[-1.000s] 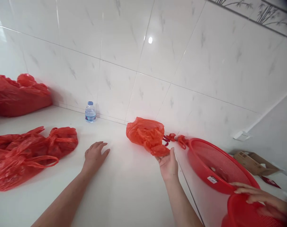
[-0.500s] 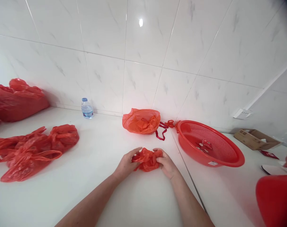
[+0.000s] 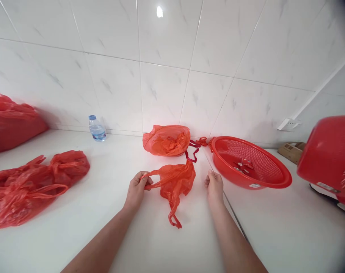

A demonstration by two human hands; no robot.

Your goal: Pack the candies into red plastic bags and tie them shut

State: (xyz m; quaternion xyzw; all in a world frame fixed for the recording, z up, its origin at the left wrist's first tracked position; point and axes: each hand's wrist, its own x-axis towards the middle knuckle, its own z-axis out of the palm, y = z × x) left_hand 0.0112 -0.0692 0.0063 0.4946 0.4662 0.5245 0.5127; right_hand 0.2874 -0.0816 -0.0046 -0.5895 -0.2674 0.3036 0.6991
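Observation:
A small red plastic bag (image 3: 176, 180) lies spread on the white table in front of me, one handle loop hanging toward me. My left hand (image 3: 137, 189) is closed, pinching the bag's left handle loops between thumb and fingers. To the right of the bag, apart from it, my right hand (image 3: 214, 185) is curled shut just above the table, and nothing shows in its fingers. Behind the small bag stands an open orange-red plastic bag (image 3: 165, 142) with crumpled plastic inside. A dark red ribbon (image 3: 193, 156) lies beside that open bag.
A red colander (image 3: 254, 182) holding small red packets (image 3: 246, 163) stands at right. Another red basket (image 3: 328, 159) is further right, before a cardboard box (image 3: 291, 152). At left are tied red bags (image 3: 33, 182), a bulky red bag (image 3: 13, 127) and a water bottle (image 3: 97, 131).
The crumpled bag between both hands is now opened out; my left hand keeps its handles and my right hand has moved away rightward. The red basket at far right has moved up into view.

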